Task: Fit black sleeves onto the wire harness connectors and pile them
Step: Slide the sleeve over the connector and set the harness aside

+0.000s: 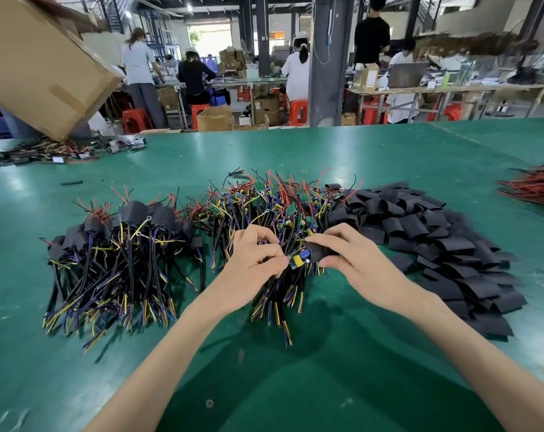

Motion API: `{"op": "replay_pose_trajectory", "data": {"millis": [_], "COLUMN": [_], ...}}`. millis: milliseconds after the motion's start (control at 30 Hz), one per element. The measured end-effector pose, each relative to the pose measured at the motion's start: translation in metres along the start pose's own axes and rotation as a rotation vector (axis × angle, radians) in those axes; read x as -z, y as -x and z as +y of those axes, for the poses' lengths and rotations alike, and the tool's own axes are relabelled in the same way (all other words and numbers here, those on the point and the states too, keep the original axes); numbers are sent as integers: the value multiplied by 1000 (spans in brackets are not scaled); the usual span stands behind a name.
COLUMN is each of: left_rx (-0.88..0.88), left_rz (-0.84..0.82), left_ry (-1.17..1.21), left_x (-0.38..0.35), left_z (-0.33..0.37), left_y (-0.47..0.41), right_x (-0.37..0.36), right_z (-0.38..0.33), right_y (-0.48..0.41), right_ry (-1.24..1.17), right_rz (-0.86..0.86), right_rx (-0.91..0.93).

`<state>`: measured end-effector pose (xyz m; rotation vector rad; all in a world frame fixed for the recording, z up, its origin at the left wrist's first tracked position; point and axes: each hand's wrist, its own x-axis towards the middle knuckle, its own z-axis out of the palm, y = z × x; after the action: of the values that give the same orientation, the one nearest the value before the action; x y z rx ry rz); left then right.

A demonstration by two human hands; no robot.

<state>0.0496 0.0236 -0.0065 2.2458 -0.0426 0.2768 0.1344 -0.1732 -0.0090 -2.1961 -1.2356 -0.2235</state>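
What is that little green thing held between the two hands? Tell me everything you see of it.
It is a small green circuit board, bearing a blue block and a yellow part. The left hand pinches its left end; its right end meets the mouth of a matte black sleeve gripped by the right hand. It is held tilted over the middle pile of unsleeved harnesses. Coloured wires hang below it; whether all are its own is unclear.

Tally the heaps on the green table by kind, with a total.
Sleeved harnesses: 1
Unsleeved harnesses: 1
Loose black sleeves: 1
Red wires: 1
Mixed wires by the cardboard box: 1
Total: 5
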Motion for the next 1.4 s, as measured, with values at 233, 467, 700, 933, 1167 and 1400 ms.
{"op": "replay_pose_trajectory", "data": {"millis": [233,467,700,933,1167,1400], "left_rx": [41,55,81,118,125,44], "left_rz": [-27,-46,-97,-148,-104,-74], "left_ry": [40,71,93,179,338,403], "left_x": [2,3,5,7,10,7], "left_z": [-1,2,7,5,3,3], "left_y": [-2,0,1,0,-2,-2], "right_x": [0,3,8,4,2,3], "right_z": [4,10,14,9,-2,-6], "right_y": [1,0,0,1,0,1], "right_ry": [-175,-338,-488,-420,-249,-270], "right_rz": [-55,-150,-283,-161,-5,-34], "right_rx": [-72,-162,-254,-201,-87,-98]}}
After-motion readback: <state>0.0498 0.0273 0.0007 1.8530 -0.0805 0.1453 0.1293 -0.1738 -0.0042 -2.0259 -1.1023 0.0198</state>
